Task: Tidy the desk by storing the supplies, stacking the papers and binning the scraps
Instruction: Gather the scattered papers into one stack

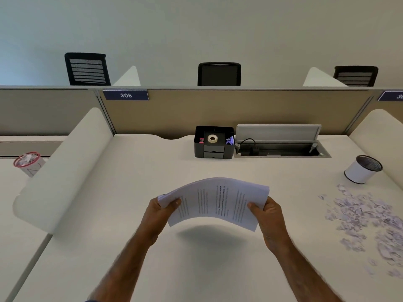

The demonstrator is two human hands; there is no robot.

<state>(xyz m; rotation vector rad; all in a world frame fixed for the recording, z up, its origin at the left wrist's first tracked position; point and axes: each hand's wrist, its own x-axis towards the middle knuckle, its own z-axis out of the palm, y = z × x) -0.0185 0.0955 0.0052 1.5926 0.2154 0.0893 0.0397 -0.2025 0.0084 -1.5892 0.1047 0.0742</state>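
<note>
A stack of printed papers [216, 201] bows upward in the air above the middle of the desk [130, 192], casting a shadow below. My left hand [161, 214] grips its left edge, thumb on top. My right hand [267, 216] grips its right edge the same way. Several torn paper scraps [366, 219] lie scattered on the desk at the right. A white bin with a black mesh rim [362, 170] stands beyond the scraps. At the back, a black desk organiser [213, 146] holds a tape roll [212, 138] and small supplies.
An open cable tray with a raised lid [279, 142] sits right of the organiser. White curved dividers [65, 166] bound the desk on both sides. A second bin with scraps [27, 162] stands on the neighbouring desk at left. Chairs stand behind the partition.
</note>
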